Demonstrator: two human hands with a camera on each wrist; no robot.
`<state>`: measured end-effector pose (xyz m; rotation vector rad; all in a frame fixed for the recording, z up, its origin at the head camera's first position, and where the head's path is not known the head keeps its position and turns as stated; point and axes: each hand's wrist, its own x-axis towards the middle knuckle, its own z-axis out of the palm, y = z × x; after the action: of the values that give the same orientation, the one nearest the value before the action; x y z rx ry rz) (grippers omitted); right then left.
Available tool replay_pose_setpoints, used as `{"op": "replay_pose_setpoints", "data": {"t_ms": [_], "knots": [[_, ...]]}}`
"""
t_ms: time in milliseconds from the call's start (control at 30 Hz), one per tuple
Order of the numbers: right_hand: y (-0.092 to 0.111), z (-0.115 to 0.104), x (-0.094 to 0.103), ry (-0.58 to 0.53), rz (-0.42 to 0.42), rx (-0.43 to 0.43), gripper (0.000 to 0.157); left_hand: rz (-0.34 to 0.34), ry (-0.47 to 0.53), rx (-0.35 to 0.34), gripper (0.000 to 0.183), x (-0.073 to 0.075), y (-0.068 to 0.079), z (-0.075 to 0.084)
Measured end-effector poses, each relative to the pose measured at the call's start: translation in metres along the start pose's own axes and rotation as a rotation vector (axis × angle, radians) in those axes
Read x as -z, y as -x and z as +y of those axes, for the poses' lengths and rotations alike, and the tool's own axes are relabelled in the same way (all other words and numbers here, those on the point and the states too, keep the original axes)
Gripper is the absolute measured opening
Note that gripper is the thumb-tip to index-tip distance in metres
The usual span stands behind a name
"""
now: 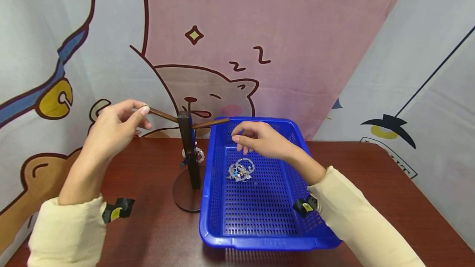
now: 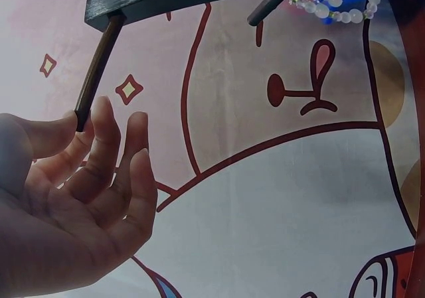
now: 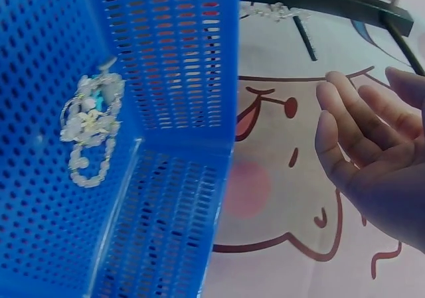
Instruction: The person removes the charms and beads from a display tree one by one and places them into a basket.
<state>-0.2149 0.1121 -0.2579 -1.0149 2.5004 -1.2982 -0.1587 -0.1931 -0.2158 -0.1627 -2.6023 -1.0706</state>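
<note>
A dark wooden jewellery stand with side pegs stands on the table, just left of a blue plastic basket. My left hand pinches the tip of the upper left peg between thumb and forefinger, the other fingers loosely bent. Near the end of the upper right peg, over the basket, my right hand hangs with loosely curled fingers and nothing visible in it. A clear beaded bracelet hangs low on the stand; its beads also show in the left wrist view.
The blue basket takes up the table's middle. On its perforated floor lies a small pile of clear and white beaded bracelets with a bit of turquoise. Behind the brown table hangs a cartoon-printed cloth.
</note>
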Motion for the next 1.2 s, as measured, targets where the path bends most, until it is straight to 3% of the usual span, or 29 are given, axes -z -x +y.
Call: {"op": "replay_pose_setpoints", "data": {"t_ms": [667,1200], "knots": [[-0.011,-0.027,0.004,-0.047,0.034,0.126,0.02,-0.001,0.004,0.007,0.034,0.0,0.001,0.0],[-0.012,-0.028,0.002,-0.071,0.052,0.091,0.017,0.006,0.052,0.005,0.034,-0.002,0.001,-0.001]]}}
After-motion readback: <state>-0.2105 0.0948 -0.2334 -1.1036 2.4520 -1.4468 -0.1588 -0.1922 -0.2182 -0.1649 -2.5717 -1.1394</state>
